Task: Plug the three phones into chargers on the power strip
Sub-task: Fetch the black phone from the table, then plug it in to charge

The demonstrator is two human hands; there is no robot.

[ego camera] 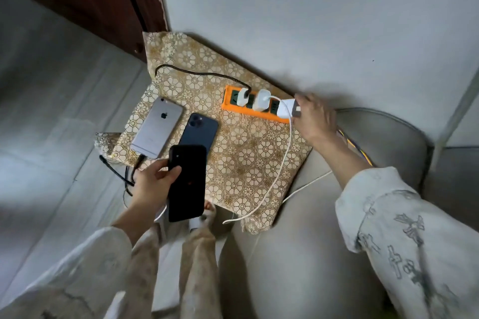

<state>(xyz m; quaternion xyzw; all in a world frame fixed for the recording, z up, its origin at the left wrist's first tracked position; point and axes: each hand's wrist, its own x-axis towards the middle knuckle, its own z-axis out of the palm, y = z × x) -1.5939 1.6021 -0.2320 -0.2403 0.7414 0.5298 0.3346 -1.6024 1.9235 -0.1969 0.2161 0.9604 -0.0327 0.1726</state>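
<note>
An orange power strip lies on a gold floral cloth by the wall. Two white chargers sit in it, one with a black cable, one with a white cable. My right hand grips a third white charger at the strip's right end. A silver phone lies face down with a black cable at its bottom end. Beside it lies a dark blue phone. My left hand holds a black phone above the cloth's near edge.
A white cable runs from the chargers across the cloth to its near edge. A beige sofa arm lies at the right, a dark wooden door at the back left. My legs are below.
</note>
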